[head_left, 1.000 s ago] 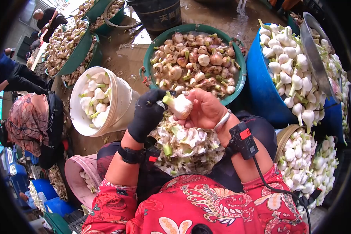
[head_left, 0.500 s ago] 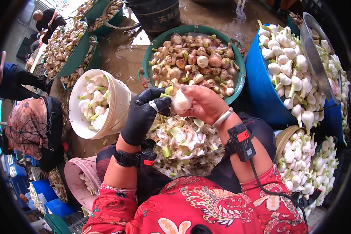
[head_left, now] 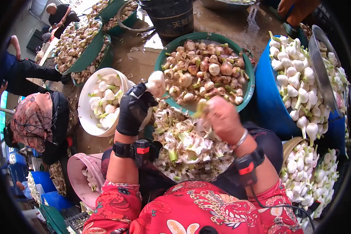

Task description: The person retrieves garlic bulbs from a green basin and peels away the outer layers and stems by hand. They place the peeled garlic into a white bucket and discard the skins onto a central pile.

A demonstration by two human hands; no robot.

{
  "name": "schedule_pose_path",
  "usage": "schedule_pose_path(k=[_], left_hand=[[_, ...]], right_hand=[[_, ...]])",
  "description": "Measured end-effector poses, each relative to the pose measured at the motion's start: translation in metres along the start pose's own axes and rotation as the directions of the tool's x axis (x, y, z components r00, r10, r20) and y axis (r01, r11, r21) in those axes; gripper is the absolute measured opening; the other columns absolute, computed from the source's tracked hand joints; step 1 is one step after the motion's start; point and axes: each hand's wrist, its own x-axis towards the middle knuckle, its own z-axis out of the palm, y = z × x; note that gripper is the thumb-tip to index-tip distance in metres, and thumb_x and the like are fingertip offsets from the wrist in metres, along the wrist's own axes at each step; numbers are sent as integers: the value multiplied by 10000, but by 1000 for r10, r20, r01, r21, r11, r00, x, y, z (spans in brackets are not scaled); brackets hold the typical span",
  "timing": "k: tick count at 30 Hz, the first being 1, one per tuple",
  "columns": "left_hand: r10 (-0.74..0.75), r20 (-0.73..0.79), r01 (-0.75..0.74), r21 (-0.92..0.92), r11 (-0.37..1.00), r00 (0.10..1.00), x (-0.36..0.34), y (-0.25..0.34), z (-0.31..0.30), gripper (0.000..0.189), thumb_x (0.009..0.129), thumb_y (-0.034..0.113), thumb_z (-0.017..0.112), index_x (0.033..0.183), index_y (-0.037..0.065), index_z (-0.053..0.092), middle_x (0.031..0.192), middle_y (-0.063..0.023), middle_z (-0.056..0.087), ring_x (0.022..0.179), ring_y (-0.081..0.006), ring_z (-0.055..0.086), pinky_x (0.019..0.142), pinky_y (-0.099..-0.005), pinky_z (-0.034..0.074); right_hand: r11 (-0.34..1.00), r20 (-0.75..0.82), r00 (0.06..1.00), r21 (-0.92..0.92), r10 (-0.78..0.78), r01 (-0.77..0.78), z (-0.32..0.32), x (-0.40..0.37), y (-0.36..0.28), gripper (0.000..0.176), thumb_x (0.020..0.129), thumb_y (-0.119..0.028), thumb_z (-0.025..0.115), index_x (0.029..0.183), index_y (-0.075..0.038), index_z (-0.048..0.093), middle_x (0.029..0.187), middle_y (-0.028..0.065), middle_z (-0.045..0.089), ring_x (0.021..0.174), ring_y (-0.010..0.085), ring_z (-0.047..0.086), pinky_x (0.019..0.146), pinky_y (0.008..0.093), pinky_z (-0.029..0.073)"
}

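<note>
In its black glove, my left hand (head_left: 133,111) is closed on a garlic bulb (head_left: 156,83), held up between the white bucket and the green basin. The bulb looks pale and mostly peeled. My right hand (head_left: 224,120), bare and blurred by motion, is closed on a strip of garlic skin (head_left: 201,110) and is apart from the bulb. Below both hands lies a heap of garlic peelings (head_left: 187,144). Beyond them, a green basin (head_left: 250,84) holds unpeeled brownish bulbs. On the left, a white bucket (head_left: 83,115) contains peeled bulbs with green stem ends.
A blue tub (head_left: 275,111) heaped with white garlic stands at right, a metal basin (head_left: 319,66) leaning on it. A pink bucket (head_left: 76,171) is at lower left. A black bucket (head_left: 167,19) stands behind the green basin. Other people (head_left: 35,121) are at the left.
My hands have come apart. The left has moved the bulb left and up; the right has pulled away to the right and down with a strip of skin. The whole view has shifted slightly.
</note>
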Motion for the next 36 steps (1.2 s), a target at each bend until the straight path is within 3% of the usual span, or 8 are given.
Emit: schedule_pose_path(k=[3,5,6,8,12,29,34,36], left_hand=[[-254,33,231,-537,811,967,-2,-16,-5,94,908,35,493,882,6,578,733,-74,598,641,-163,594,602,-268,494],[339,219,-403,446,799,915,0,-22,1,191,902,100,532,1031,-18,608,859,-100,639,758,-193,639,698,-322,541],[333,230,-403,439,803,914,0,-17,9,191,902,100,532,1031,-18,608,859,-100,639,758,-193,639,698,-322,541],[-307,39,289,-460,839,951,-5,-1,28,211,884,103,563,1049,-19,616,926,-88,650,782,-185,640,734,-321,533],[-211,83,222,-166,961,974,-7,3,39,193,833,50,629,1014,-15,648,927,-66,662,786,-134,614,712,-277,506],[180,231,-269,451,851,956,-8,18,59,136,786,63,676,915,22,676,848,-64,667,781,-159,628,714,-297,486],[-322,119,343,-319,883,939,-1,12,46,217,863,158,630,993,-15,632,803,-85,640,671,-176,631,615,-288,515],[-197,101,218,-270,938,975,0,7,42,260,899,175,581,1054,-32,604,821,-77,629,648,-157,622,590,-262,513]], right_hand=[[932,204,929,134,308,-338,-20,4,8,162,793,7,530,946,-22,573,835,137,634,782,185,616,695,354,503],[975,511,831,-84,220,-207,3,-13,16,218,742,-38,573,955,-27,616,834,201,645,794,262,639,737,350,506],[980,613,774,-190,160,-52,12,-17,15,234,725,-56,587,954,-30,629,844,220,645,811,282,642,749,345,505],[953,418,861,-45,291,-300,14,-1,12,313,740,-64,660,1050,-33,627,863,104,655,801,140,621,737,279,502],[952,-158,967,267,198,-151,18,17,1,242,687,-54,649,927,-77,648,795,79,598,755,175,593,696,282,491],[971,-9,998,-231,-65,61,17,17,8,45,710,-40,560,731,-75,541,752,113,523,751,321,545,651,427,450],[964,-10,999,-264,-33,29,15,11,1,78,675,-86,556,718,-57,499,730,116,503,738,315,545,644,432,451],[981,-148,984,-148,101,-123,5,9,4,65,674,0,529,655,-29,473,627,78,487,542,195,486,508,330,410]])
